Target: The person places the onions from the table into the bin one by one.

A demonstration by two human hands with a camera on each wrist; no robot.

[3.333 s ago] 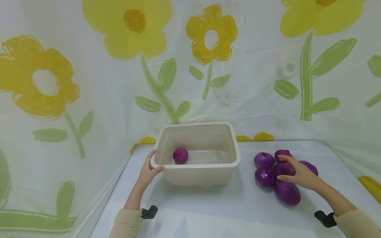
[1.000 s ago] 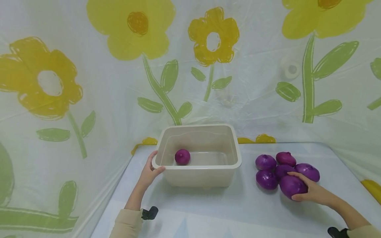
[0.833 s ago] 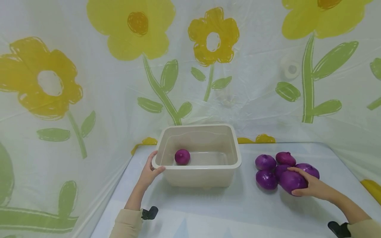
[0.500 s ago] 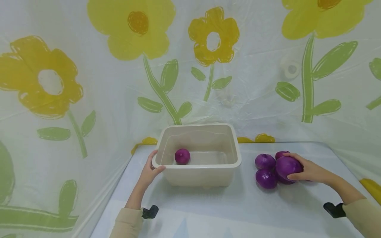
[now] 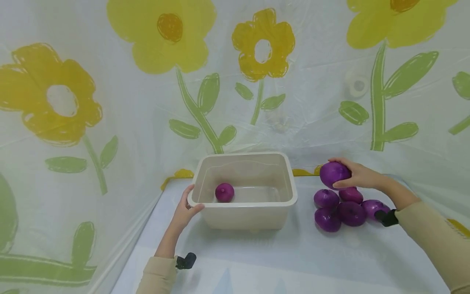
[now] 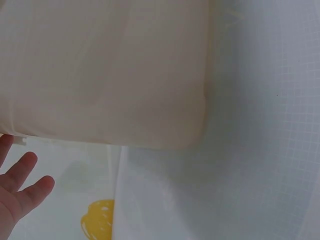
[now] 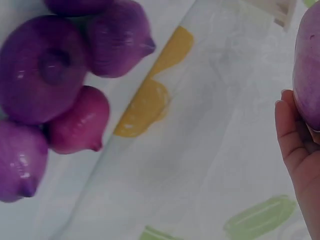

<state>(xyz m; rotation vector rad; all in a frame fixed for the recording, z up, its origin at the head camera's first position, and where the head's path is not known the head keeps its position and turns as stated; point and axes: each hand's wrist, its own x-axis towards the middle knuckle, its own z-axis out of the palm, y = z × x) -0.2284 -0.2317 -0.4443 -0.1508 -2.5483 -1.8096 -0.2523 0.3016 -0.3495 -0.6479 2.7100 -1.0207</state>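
The right hand [image 5: 358, 175] pinches a glossy, rounded purple onion [image 5: 333, 173] between thumb and fingers; five more purple onions [image 5: 351, 213] lie below this grip. Leftward, the left hand [image 5: 183, 213] clasps a beige rectangular plastic bin [image 5: 244, 217].

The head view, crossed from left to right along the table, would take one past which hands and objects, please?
Left hand → cream bin with a purple onion inside → held onion → right hand. The five grouped onions lie below the last two in the picture, so I left them out.
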